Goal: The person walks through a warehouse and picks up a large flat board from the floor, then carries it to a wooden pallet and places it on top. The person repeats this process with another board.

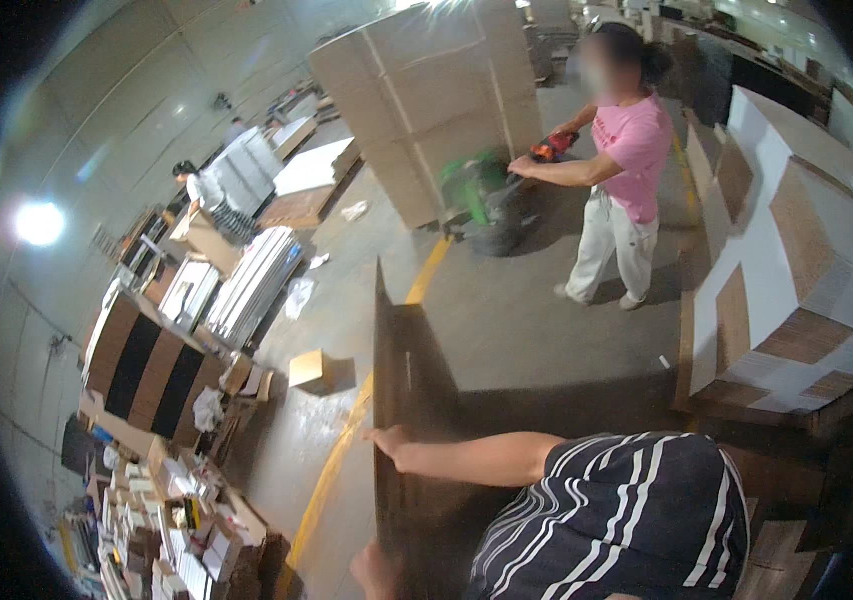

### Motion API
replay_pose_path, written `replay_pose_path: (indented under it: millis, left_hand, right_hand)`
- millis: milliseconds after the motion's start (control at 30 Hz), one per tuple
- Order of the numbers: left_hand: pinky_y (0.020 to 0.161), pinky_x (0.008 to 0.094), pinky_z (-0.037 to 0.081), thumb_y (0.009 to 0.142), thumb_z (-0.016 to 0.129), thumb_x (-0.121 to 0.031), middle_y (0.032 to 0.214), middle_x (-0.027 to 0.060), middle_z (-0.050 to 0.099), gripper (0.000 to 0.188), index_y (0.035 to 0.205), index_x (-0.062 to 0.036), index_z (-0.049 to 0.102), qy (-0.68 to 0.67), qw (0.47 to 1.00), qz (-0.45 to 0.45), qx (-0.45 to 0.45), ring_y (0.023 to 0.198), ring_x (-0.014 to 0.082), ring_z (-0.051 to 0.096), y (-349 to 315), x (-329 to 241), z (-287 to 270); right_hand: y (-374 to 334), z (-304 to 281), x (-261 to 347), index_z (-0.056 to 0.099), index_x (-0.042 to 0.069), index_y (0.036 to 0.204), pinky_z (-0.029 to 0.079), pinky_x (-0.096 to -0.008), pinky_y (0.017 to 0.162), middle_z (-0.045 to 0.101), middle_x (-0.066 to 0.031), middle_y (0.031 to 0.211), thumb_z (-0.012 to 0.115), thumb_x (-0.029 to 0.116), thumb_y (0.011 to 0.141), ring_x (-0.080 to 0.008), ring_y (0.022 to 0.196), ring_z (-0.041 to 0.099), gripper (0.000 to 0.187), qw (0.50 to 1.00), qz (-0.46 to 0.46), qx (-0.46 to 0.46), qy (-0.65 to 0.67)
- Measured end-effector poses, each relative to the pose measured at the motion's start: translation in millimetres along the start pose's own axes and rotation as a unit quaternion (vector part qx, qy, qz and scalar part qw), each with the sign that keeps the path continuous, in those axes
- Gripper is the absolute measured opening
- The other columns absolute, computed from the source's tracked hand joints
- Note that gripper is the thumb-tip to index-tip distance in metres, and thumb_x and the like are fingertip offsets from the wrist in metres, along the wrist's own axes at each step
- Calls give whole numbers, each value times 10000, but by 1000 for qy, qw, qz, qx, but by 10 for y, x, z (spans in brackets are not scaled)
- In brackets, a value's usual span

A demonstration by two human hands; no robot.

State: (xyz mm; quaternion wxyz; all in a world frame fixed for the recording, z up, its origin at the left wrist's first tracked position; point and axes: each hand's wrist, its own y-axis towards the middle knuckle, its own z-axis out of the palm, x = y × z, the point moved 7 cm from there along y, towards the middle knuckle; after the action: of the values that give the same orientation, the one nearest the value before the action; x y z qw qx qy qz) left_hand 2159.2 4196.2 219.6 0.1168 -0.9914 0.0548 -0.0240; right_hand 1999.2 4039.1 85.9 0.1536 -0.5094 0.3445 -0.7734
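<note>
A large brown cardboard sheet [416, 385] stands on edge in front of me, its upper corner rising to a point and part of it folded back to the right. My right hand [393, 448], reached out from a dark sleeve with white stripes, grips its left edge. Nearer the lower border my left hand [374, 570] is closed on the same edge, lower down. The left forearm is hidden behind the sheet and my shirt, and the sheet's bottom runs out of view.
A person in pink [631, 150] steers a green pallet truck [481, 195] beside a tall carton stack [436, 90]. Wrapped white-and-brown cartons [796, 270] stand right. A small box [310, 370] lies by the yellow floor line [331, 470]. Piled packages [176, 540] fill the lower left. Another person [208, 200] bends over farther back.
</note>
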Motion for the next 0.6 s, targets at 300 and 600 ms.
replay_pose_path:
  millis: [300, 600]
  left_hand:
    - [649, 467, 452, 730, 637, -429, 746, 173, 627, 355, 805, -82, 625, -47, 994, -17, -93, 740, 372, 601, 87, 330, -229]
    - [631, 451, 475, 782, 602, -390, 754, 141, 644, 282, 792, -109, 629, 55, 972, -138, -184, 720, 349, 623, 204, 1013, -352]
  right_hand:
    - [205, 255, -61, -83, 0, 1400, 159, -514, 1083, 29, -205, 1469, 508, 823, 583, -347, 1353, 94, 1301, 990, -21, 134, 32]
    - [346, 268, 42, -22, -21, 1400, 256, -442, 1069, 143, -234, 1445, 582, 671, 704, -355, 1317, 223, 1152, 970, -52, 147, -187]
